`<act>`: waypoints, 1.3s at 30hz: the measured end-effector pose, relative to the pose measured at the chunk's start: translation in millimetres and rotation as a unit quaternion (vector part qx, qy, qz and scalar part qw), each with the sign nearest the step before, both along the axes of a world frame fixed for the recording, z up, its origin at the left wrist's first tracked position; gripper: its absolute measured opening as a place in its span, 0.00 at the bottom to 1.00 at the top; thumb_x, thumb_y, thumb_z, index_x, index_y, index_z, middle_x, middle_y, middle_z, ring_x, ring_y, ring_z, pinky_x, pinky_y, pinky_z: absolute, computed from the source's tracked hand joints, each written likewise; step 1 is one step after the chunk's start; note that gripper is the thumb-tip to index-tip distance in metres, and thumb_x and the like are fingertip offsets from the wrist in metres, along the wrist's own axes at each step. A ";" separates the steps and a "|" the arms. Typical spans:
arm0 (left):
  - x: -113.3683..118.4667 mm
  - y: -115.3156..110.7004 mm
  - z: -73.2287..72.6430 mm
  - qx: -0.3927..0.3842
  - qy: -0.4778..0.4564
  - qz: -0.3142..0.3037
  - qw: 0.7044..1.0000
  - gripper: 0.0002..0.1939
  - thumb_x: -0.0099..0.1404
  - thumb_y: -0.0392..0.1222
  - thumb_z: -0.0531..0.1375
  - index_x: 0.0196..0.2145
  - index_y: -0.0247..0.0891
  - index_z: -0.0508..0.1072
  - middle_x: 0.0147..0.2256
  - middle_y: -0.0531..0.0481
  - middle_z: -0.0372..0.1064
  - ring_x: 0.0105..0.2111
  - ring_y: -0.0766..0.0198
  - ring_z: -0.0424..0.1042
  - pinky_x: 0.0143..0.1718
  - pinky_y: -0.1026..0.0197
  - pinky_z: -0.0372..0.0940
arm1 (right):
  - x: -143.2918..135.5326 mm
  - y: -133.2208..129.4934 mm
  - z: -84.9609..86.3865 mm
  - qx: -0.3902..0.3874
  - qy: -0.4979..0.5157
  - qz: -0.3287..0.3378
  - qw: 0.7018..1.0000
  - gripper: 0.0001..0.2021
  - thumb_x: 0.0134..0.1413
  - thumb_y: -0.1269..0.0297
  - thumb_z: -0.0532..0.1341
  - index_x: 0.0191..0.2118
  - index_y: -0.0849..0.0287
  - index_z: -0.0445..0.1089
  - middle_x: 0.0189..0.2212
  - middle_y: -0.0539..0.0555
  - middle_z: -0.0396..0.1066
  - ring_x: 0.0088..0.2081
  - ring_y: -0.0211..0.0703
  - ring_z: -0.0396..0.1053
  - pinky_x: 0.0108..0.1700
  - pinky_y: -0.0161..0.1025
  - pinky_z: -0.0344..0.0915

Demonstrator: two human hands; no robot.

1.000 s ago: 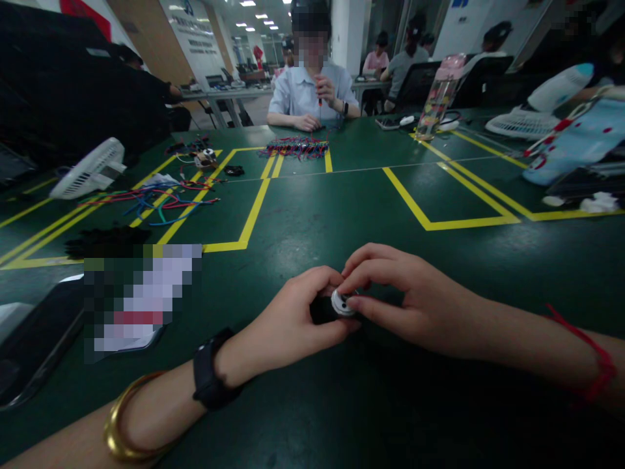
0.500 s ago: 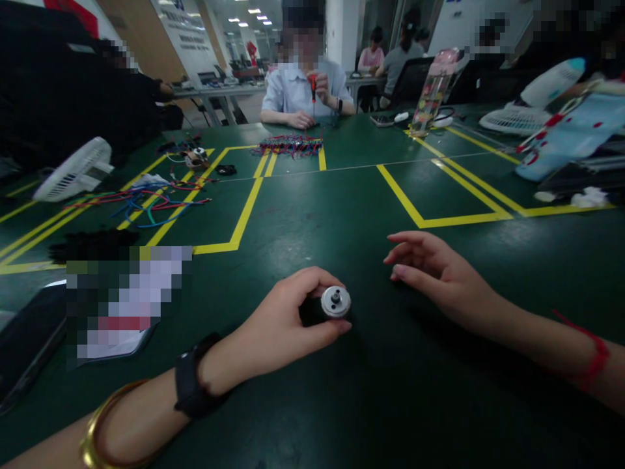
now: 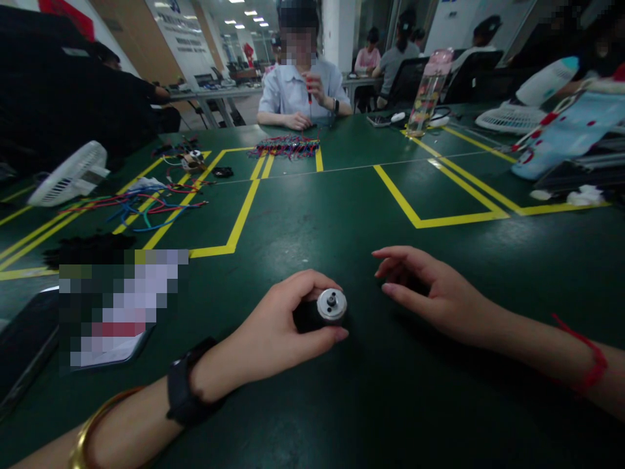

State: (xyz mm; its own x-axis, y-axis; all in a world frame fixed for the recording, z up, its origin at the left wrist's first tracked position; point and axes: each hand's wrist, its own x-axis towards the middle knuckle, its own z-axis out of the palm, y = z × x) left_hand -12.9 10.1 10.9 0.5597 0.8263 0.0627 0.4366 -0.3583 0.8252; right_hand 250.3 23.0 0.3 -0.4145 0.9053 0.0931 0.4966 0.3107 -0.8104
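A small cylindrical electric motor [image 3: 333, 304] with a silver end face and a short central shaft stands near the middle of the dark green table [image 3: 303, 215]. My left hand [image 3: 286, 322] curls around it, thumb on the near side and fingers on the far side, and its shaft end faces up. To the right, my right hand [image 3: 432, 290] hovers just over the table with its fingers loosely bent and thumb apart. Nothing shows between those fingers, and a stretch of table separates them from the motor.
Loose coloured wires [image 3: 151, 205] and a white fan [image 3: 73, 172] lie at the left, near a phone-like object [image 3: 29, 352]. Across the table a person [image 3: 303, 91] holds a red screwdriver [image 3: 309, 88] by a wire bundle [image 3: 288, 147]. A bottle [image 3: 430, 91] stands at the back right.
My right hand has come slightly left and nearer, its fingers a little lower. My left hand stays around the motor. The whole view has shifted slightly.
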 end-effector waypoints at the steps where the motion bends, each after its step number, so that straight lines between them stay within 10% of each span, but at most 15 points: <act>1: 0.3 -0.2 0.2 0.000 -0.002 0.001 1.000 0.16 0.60 0.41 0.65 0.45 0.41 0.68 0.43 0.49 0.71 0.41 0.60 0.71 0.44 0.57 0.66 | -0.8 0.6 0.9 0.018 -0.023 0.014 0.999 0.19 0.59 0.63 0.61 0.56 0.53 0.63 0.43 0.55 0.70 0.39 0.43 0.70 0.42 0.43 0.70; 7: 3.1 0.4 0.0 0.000 -0.010 0.014 1.000 0.13 0.60 0.40 0.64 0.43 0.39 0.70 0.40 0.49 0.72 0.39 0.60 0.72 0.41 0.58 0.66 | -15.9 4.3 20.0 0.079 -0.114 0.120 0.983 0.09 0.56 0.65 0.62 0.43 0.56 0.74 0.44 0.56 0.70 0.45 0.47 0.69 0.48 0.46 0.67; 20: 3.5 0.6 -4.6 0.011 -0.008 0.025 1.000 0.13 0.58 0.41 0.66 0.40 0.38 0.69 0.36 0.51 0.70 0.34 0.62 0.70 0.35 0.61 0.65 | -42.9 1.8 48.0 0.216 -0.017 0.081 0.973 0.02 0.57 0.66 0.63 0.36 0.55 0.72 0.44 0.55 0.67 0.47 0.46 0.67 0.49 0.43 0.65; 31: 2.1 0.7 -0.3 -0.010 -0.006 0.007 1.000 0.14 0.60 0.41 0.65 0.44 0.39 0.69 0.42 0.49 0.71 0.40 0.61 0.71 0.42 0.58 0.66 | -1.6 -2.5 8.5 0.079 -0.128 0.142 0.978 0.07 0.59 0.60 0.61 0.42 0.52 0.73 0.49 0.55 0.66 0.52 0.49 0.64 0.52 0.48 0.64; 39: -0.3 0.7 -0.6 -0.012 0.004 0.001 1.000 0.14 0.61 0.41 0.65 0.45 0.41 0.69 0.43 0.50 0.71 0.42 0.61 0.71 0.43 0.58 0.66 | 6.0 -0.9 7.5 -0.032 0.007 0.004 0.999 0.10 0.61 0.57 0.60 0.46 0.53 0.69 0.43 0.53 0.71 0.45 0.46 0.69 0.44 0.43 0.68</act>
